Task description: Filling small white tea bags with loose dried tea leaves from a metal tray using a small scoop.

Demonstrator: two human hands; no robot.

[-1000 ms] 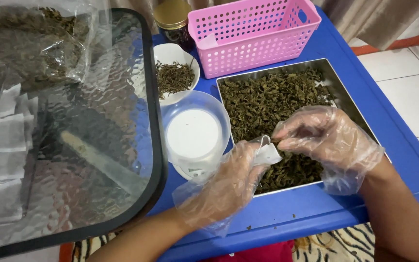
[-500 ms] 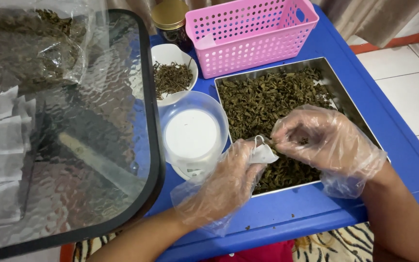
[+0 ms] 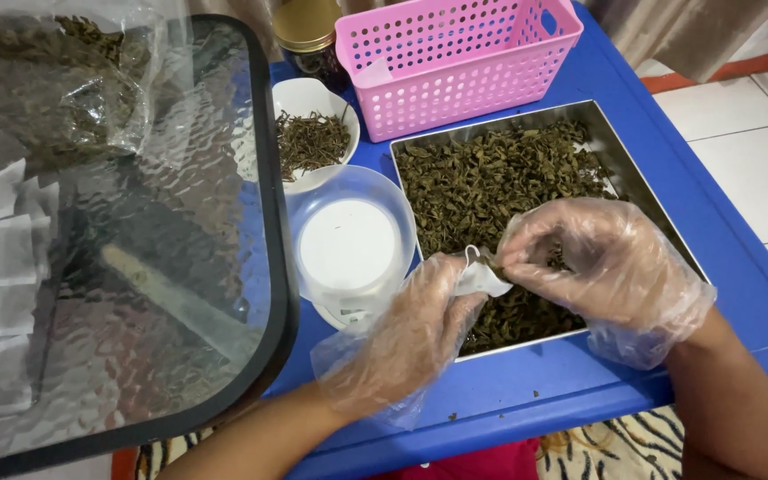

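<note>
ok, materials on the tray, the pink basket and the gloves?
Tray: looks like stainless steel, brushed grey with soft reflections on its walls.
Pink basket: moulded plastic, matt, with a regular grid of punched-looking holes.
Gloves on the left hand and right hand: thin clear plastic film, loose, crinkled and glossy, probably polyethylene.
Small white pouch held between both hands: paper or nonwoven; cannot tell which.

- The right hand point(image 3: 602, 258) is closing in on the small white pouch point(image 3: 482, 277), its gloved fingertips now touching the pouch mouth, where 1 second ago they were slightly apart from it.
- The left hand point(image 3: 420, 333) is drawing the pouch a little lower and nearer the right hand, over the metal tray point(image 3: 642, 169) of dried leaves point(image 3: 491, 178).
</note>
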